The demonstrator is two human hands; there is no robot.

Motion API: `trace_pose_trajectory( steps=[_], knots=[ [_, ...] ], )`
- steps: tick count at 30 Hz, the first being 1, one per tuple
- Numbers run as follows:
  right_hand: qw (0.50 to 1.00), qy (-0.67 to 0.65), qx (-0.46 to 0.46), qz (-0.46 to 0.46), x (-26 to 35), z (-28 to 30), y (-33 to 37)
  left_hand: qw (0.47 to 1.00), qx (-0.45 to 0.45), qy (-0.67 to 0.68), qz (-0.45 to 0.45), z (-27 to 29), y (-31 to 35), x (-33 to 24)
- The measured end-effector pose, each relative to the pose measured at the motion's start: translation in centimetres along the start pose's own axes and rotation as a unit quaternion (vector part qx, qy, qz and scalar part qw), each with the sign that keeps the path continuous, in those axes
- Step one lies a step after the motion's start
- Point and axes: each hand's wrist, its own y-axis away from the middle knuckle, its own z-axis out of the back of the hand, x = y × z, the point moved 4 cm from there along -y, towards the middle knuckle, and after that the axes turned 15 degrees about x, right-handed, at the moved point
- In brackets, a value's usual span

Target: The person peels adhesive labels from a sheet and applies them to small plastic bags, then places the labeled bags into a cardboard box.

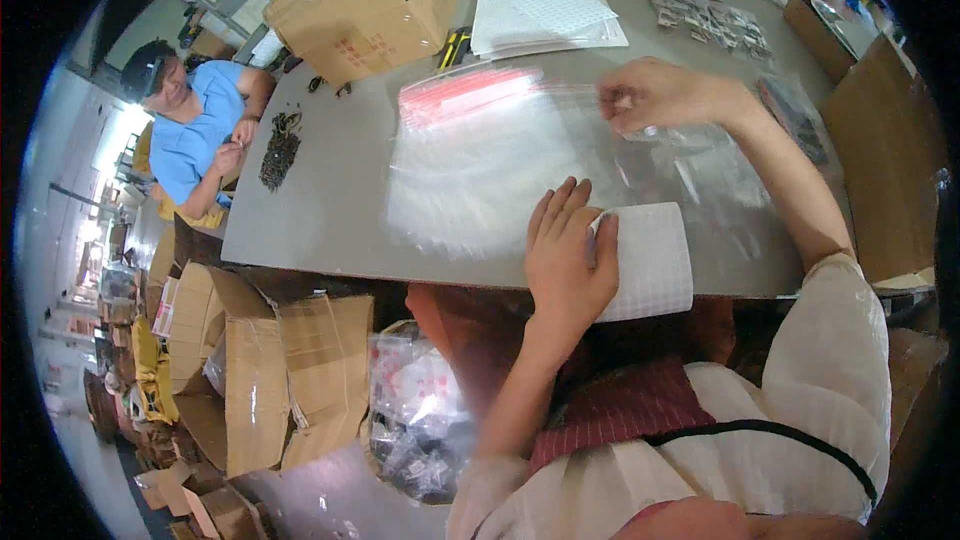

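Note:
My left hand (572,262) rests near the table's front edge, its fingers stretched over clear plastic bags. Its thumb lies on a white gridded sheet (652,262), which it grips and which curves out past the table edge. My right hand (655,97) is above the table farther right, fingertips drawn together in a pinch; what they hold is too small and blurred to tell. A fanned pile of clear zip bags (480,170) with red top strips spreads left of both hands. More clear plastic bags (720,175) lie beneath my right forearm.
A cardboard box (365,15), stacked papers (545,10) and a yellow-black tool (455,47) sit at the back. Small packets (710,25) lie back right, beside a tall carton (885,155). Across the left corner, a person in blue (195,125) sits near a dark pile of small parts (281,150).

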Motion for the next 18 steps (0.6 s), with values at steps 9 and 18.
trace_pose_trajectory(
  steps=[9, 18],
  knots=[
    [0.949, 0.177, -0.240, 0.102, 1.4, -4.2, -2.2, 0.999, -0.020, 0.027, 0.016, 0.3, 0.2, -0.1],
    [0.976, 0.143, -0.160, -0.039, -2.2, 0.4, 0.3, 1.000, 0.012, -0.005, 0.008, -0.4, -0.2, 0.2]
  ],
)
